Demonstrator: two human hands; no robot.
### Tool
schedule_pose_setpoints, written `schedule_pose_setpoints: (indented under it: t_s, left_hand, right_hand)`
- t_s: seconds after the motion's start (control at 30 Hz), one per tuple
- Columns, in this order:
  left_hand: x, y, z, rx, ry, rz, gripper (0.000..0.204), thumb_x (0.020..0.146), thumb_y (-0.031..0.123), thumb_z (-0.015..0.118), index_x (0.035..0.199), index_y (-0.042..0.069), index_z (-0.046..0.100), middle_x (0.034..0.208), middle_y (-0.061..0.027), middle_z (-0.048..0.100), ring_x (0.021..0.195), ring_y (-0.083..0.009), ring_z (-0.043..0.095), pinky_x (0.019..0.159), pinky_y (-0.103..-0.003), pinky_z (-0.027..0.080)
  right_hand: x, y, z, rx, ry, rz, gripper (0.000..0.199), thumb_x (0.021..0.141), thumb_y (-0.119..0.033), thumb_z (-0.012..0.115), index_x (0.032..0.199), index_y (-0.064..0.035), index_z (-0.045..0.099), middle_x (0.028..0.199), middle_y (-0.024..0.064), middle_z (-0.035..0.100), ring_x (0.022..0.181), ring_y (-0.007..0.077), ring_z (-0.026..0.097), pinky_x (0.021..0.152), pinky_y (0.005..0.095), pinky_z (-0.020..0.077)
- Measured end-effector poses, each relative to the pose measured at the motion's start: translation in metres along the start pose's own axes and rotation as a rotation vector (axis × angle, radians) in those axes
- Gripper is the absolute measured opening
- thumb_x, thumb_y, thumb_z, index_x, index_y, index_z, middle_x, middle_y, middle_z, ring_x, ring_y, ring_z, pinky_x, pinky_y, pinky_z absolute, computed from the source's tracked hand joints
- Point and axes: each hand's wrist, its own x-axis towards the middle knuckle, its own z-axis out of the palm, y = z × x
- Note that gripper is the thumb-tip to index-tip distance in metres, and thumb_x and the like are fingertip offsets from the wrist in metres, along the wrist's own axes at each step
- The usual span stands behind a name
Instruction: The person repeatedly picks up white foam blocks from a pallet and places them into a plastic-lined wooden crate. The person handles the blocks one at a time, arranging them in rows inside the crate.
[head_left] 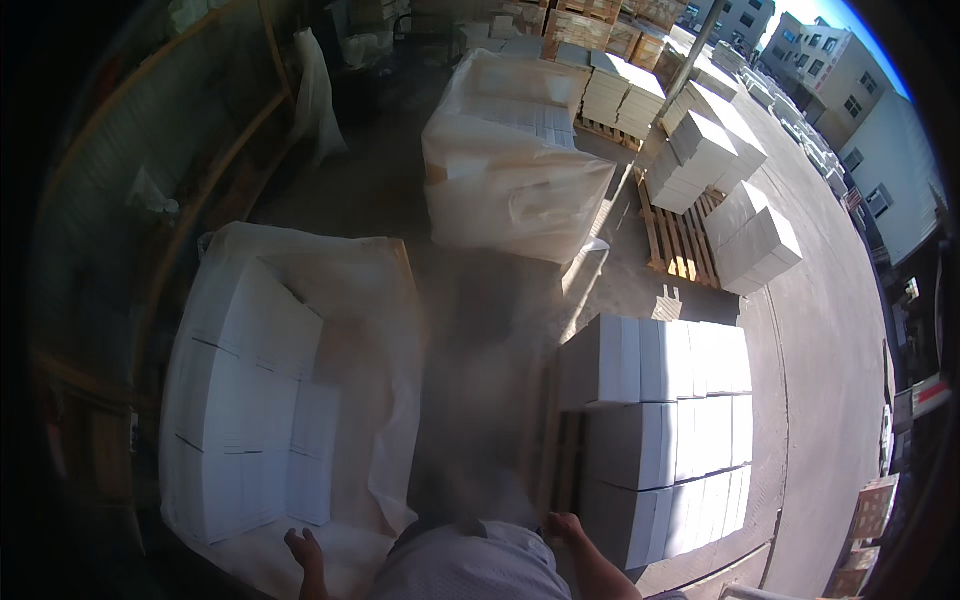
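White blocks (pixel 235 430) part-fill the plastic-lined crate (pixel 400 400) ahead of the left hand (pixel 304 547), loosely open, empty, space remaining; another stack (pixel 630 445) stands right of the half-curled right hand (pixel 563 527), hold unclear.

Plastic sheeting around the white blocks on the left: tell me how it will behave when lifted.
The plastic sheeting would probably flop and fold, as its edge droops in wrinkles. It is likely light for its spread, since it looks thin and translucent. Pulled, it might catch, because it surrounds the stacked white blocks.
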Motion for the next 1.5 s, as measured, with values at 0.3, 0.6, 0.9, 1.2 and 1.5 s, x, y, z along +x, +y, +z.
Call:
schedule_pose_setpoints:
  t_s: [0.3,0.6,0.9,1.2,1.5]
  left_hand:
    - [-0.003,0.196,0.108,-0.136,-0.529,0.179,0.034,0.086,0.029,0.053,0.105,0.003,0.063,0.102,-0.0194,0.064,0.097,-0.033,0.062,0.084,-0.042,0.049]
    - [-0.014,0.314,0.136,-0.121,-0.825,0.215,0.033,0.088,0.031,0.056,0.101,0.001,0.06,0.081,-0.0091,0.061,0.067,-0.0197,0.06,0.055,-0.036,0.049]
    - [-0.015,0.511,0.174,0.196,-0.888,0.434,0.036,0.089,0.036,0.056,0.1,0.002,0.06,0.079,-0.0076,0.06,0.066,-0.0183,0.059,0.054,-0.035,0.048]
    - [-0.041,0.688,0.235,0.46,-0.942,0.735,0.038,0.089,0.039,0.057,0.1,0.003,0.06,0.077,-0.0068,0.06,0.065,-0.0174,0.058,0.053,-0.035,0.048]
    - [-0.094,0.847,0.389,0.367,-1.191,0.859,0.037,0.09,0.034,0.051,0.093,-0.001,0.063,0.082,-0.014,0.065,0.072,-0.0265,0.064,0.065,-0.042,0.05]
  right_hand:
    - [0.022,-0.064,-0.045,0.179,0.009,-0.133,0.027,0.087,-0.023,0.061,0.092,0.003,0.063,0.084,0.0118,0.066,0.07,0.0245,0.066,0.059,0.0357,0.0541]
    - [0.117,-0.105,-0.123,0.52,-0.036,-0.316,0.031,0.085,-0.029,0.06,0.083,0.0017,0.065,0.074,0.0077,0.066,0.066,0.0197,0.064,0.058,0.0354,0.0503]
    - [0.182,-0.101,-0.127,-0.69,0.454,-0.869,0.036,0.087,-0.035,0.056,0.071,-0.0024,0.054,0.064,0.0087,0.061,0.057,0.0222,0.062,0.055,0.0392,0.0491]
    - [0.11,-0.155,-0.084,-0.663,0.332,-0.4,0.024,0.089,-0.027,0.054,0.103,-0.0145,0.069,0.105,0.0214,0.065,0.103,0.0204,0.063,0.084,0.0381,0.05]
    - [0.082,-0.271,-0.103,-0.374,0.779,-0.535,0.022,0.088,-0.018,0.053,0.075,-0.0061,0.067,0.072,0.014,0.063,0.058,0.0286,0.06,0.054,0.0411,0.0476]
